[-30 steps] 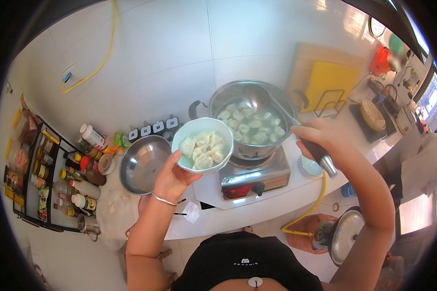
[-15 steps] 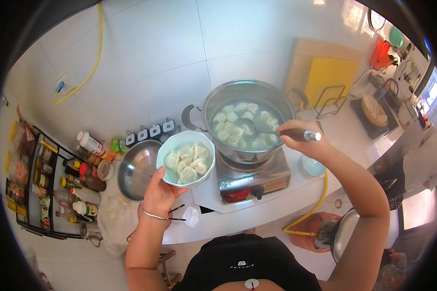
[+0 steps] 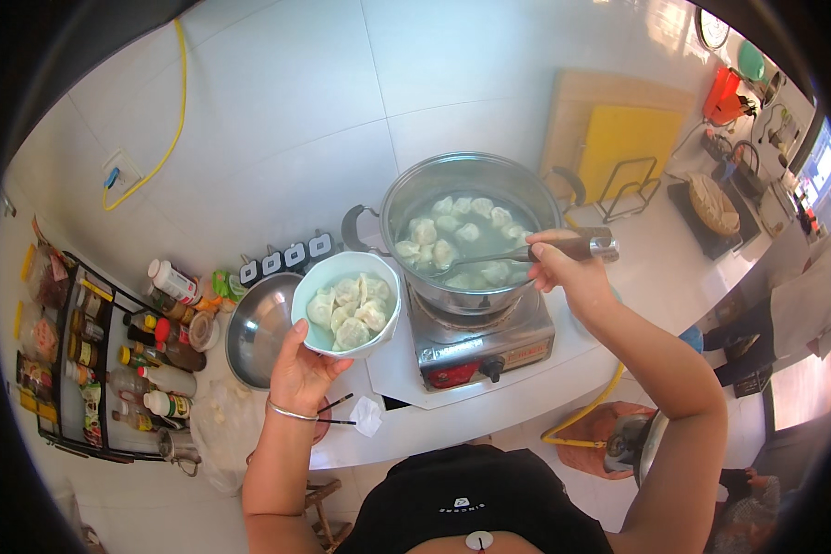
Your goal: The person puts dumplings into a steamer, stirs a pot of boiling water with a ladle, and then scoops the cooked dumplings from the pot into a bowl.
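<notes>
Cooked dumplings [image 3: 354, 311] fill much of a pale bowl [image 3: 386, 330], which my left hand [image 3: 307, 367] grips by its near side, left of the stove. My right hand [image 3: 566, 270] is closed round the dark handle of a ladle [image 3: 571, 250]. The ladle's shaft slants down leftward into a large steel pot [image 3: 415, 183]; its head is under the cloudy water, hidden among the dumplings. More dumplings [image 3: 466, 231] float in the pot, which sits on a portable gas stove [image 3: 480, 343].
A steel basin [image 3: 260, 328] stands left of the bowl, by a rack of bottles and jars [image 3: 102, 342]. Chopsticks [image 3: 337, 422] lie near the counter's front edge. Cutting boards [image 3: 623, 152] lean behind the pot. A yellow hose [image 3: 586, 415] hangs at the right.
The ladle's head has moved left and down into the water, its handle now flatter. Dumplings in the pot have shifted about. The bowl has moved slightly left.
</notes>
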Demonstrator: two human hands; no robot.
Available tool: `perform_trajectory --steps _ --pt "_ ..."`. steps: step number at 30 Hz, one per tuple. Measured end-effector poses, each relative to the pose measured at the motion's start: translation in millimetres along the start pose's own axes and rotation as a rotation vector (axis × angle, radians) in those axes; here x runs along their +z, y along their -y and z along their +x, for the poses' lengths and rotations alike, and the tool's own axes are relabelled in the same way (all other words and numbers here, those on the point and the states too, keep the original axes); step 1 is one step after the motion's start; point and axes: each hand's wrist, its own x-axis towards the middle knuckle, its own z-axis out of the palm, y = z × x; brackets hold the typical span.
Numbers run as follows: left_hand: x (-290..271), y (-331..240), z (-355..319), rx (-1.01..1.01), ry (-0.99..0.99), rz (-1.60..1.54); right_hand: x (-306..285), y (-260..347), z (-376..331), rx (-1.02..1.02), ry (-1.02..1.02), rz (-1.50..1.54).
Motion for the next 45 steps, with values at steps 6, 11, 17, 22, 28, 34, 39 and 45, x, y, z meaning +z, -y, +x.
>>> perform_trajectory --steps 6,11,17,22,28,34,39,45 --pt "2.1 -0.3 1.7 0.006 -0.022 0.023 -3.8 -9.2 2.1 0.02 -0.046 0.169" --pt "5.4 -1.9 1.7 -0.004 -0.045 0.031 -11.2 -3.8 -1.1 -0.015 -0.069 0.194" --pt "5.6 0.7 5.6 -0.03 -0.084 0.048 -15.6 20.5 -9.8 -0.079 -0.106 0.099" --pt "10.5 1.8 8.6 -0.054 -0.073 0.052 -19.1 51.1 -19.7 -0.16 -0.136 -0.075" --pt "16.3 4.9 12.1 -0.073 -0.09 0.028 -24.9 87.1 -33.9 -0.214 -0.209 -0.06" --pt "16.9 5.6 12.6 -0.088 -0.094 0.016 -15.1 132.6 -58.3 -0.345 -0.127 -0.11" --pt "24.5 6.4 14.6 -0.1 -0.104 0.023 -2.1 146.9 -73.0 -0.336 -0.063 -0.069" --pt "30.0 8.7 21.0 -0.108 -0.115 0.038 21.3 136.7 -91.5 -0.309 0.024 -0.184"
